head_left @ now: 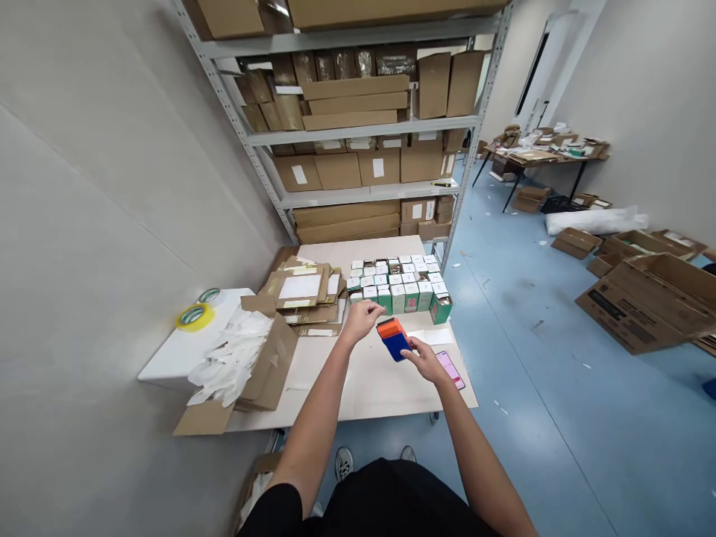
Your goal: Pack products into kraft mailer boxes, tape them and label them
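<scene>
In my right hand [426, 363] is a small orange and blue handheld device [396, 341], held tilted above the table. The frame does not show its exact kind. My left hand [361, 322] hovers just left of its orange end, thumb and fingers pinched together. Whatever that pinch may hold is too small to make out. Beyond both hands stand rows of small white and green boxes [411, 295], several with open tops. A phone with a lit pink screen [450, 370] lies beside my right wrist, near a white paper sheet [433, 337].
Flattened cardboard [302, 287] is stacked on the table's left. Nearer is an open carton [274, 365] with white paper spilling out, beside yellow tape [195, 317]. A metal shelf [363, 195] full of cartons stands behind the table [358, 395]. Large cartons [643, 306] lie on the floor at right.
</scene>
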Motion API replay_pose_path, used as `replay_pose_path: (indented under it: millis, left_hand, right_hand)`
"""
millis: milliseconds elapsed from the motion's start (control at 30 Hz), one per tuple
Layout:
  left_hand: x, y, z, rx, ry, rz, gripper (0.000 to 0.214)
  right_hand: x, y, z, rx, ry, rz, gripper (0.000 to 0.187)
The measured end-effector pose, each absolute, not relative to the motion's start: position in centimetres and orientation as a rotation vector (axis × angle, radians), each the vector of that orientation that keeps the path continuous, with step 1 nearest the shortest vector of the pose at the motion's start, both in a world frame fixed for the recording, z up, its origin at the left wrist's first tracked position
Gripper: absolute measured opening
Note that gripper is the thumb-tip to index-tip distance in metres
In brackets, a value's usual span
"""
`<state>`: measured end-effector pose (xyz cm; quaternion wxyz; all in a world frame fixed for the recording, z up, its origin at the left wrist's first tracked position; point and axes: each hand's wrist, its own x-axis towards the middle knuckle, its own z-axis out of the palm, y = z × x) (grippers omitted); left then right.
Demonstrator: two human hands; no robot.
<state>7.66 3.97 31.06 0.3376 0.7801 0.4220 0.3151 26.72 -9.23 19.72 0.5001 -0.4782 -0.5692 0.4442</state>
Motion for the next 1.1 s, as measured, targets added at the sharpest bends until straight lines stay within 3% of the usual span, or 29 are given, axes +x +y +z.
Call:
replay_pose_path:
  millis: [467, 667, 767, 867, 1100]
  left_hand:
    - [4.2, 5.4, 32.3, 2.518, 1.201, 1.189, 0.03]
    - [0.7, 4.9, 34.8, 2.683, 1.067, 1.102, 0.033]
    - [-1.4, 3.0, 34.6, 2.694, 0.997, 1.174, 0.055]
    - [-4.5, 1.7, 34.1, 2.344, 1.087, 1.464, 0.078]
    - [-14.4, 3.0, 33.6, 1.789, 1.284, 1.738, 0.049]
  right_hand:
    - [23.8, -8.1, 20.3, -1.174, -1.454, 1.054, 0.034]
    - [19.9, -6.6, 19.4, -1.213, -1.31, 0.98, 0.038]
    - [18.1, -4.8, 20.3, -1.221, -1.257, 0.91, 0.038]
    - [16.6, -3.2, 21.6, -1.261, -1.231, 0.824, 0.038]
    - [10.3, 0.0, 23.7, -1.29, -1.275, 0.756, 0.038]
